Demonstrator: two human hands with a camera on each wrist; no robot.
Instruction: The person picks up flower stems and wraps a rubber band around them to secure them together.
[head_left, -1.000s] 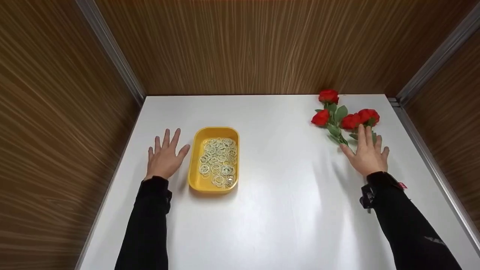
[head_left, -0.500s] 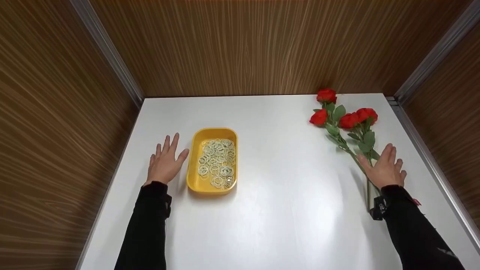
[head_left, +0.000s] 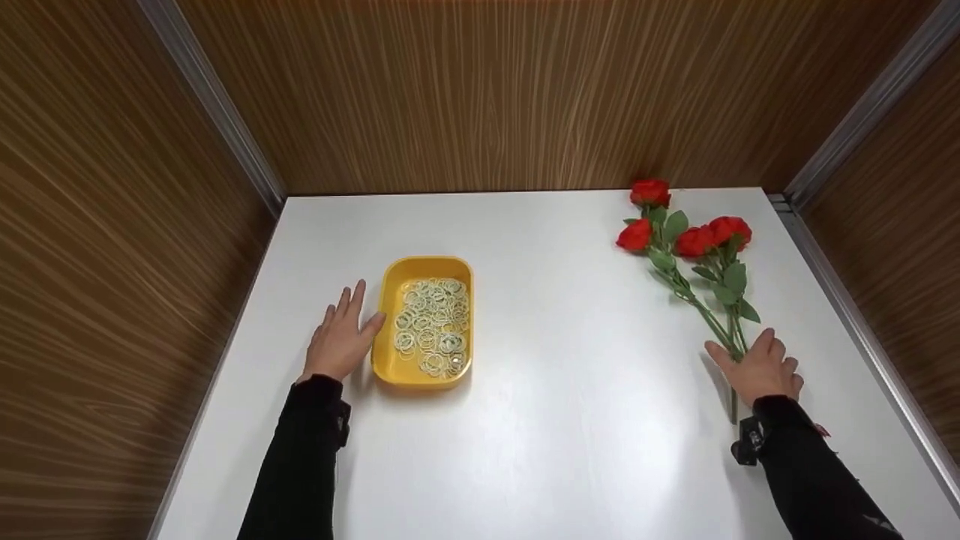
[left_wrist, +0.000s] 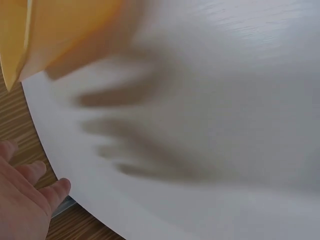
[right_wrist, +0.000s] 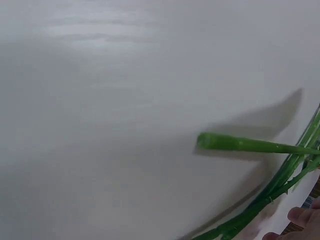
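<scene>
From the head view I take the yellow tray (head_left: 390,352) as my landmark. It sits on the white worktop (head_left: 570,420), filled with a loose heap of pale rubber bands (head_left: 433,324). My left hand (head_left: 343,339) lies just to the left of the tray, fingers straight and spread, thumb tip touching or nearly touching the tray's wall; it holds nothing. The left wrist view shows only the orange-yellow tray wall and the fingertips over the worktop edge.

Well to the right of the tray, toward the far right corner, lies a bunch of red roses (head_left: 679,229), blooms pointing away from me and green stems (head_left: 712,319) running back toward my right hand (head_left: 756,369). That hand sits over the lower stems, fingers bending down around them. I cannot tell from these views whether it has closed on them yet; the right wrist view shows a cut stem end (right_wrist: 207,141) lying free on the worktop and only a fingertip at the frame's corner.

I judge the step in hand to be gathering the roses by their stems. The next move calls for closing the right hand firmly around all the stems together, so none slips out, while the left hand stays near the bands.
</scene>
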